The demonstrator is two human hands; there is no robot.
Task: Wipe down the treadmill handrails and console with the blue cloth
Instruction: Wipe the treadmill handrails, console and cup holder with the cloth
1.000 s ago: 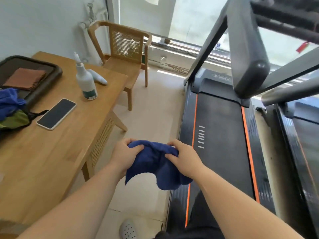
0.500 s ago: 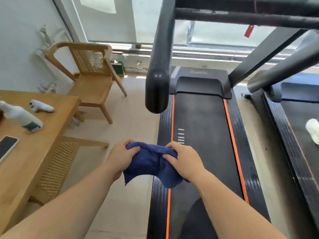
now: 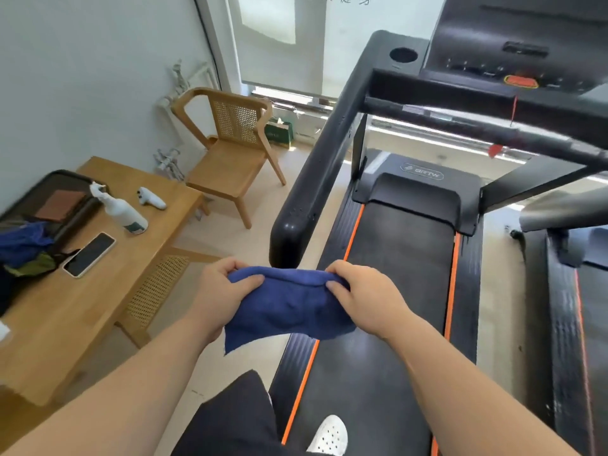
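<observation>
Both hands hold the dark blue terry cloth (image 3: 289,304) stretched between them at waist height. The left hand (image 3: 218,296) pinches its left top corner between thumb and curled fingers, and the right hand (image 3: 362,299) pinches the right top corner the same way, so the top edge runs taut and the rest hangs in a loose fold below.

Just beyond the hands, almost over the cloth's top edge, ends the rounded tip of the treadmill's thick black left handrail (image 3: 316,166). It climbs away from the hands to the black console (image 3: 513,57), which has a round cup recess at its near left corner and an orange-red button in the middle. The small marks on the console are too blurred to read. A thinner black crossbar (image 3: 460,121) spans under it, with a red tag dangling. Beyond the right hand, the motor cover at the head of the orange-edged black running belt (image 3: 398,258) reads "BRTW". Faint characters on the window blind above cannot be made out.

Left of the left hand stands the light wooden tabletop (image 3: 82,311), carrying a white spray bottle (image 3: 123,210) and a white-cased phone (image 3: 89,255) lying face up. Between its edge and the treadmill runs an open strip of pale floor (image 3: 210,245), leading to a cane-backed wooden chair (image 3: 230,149).
</observation>
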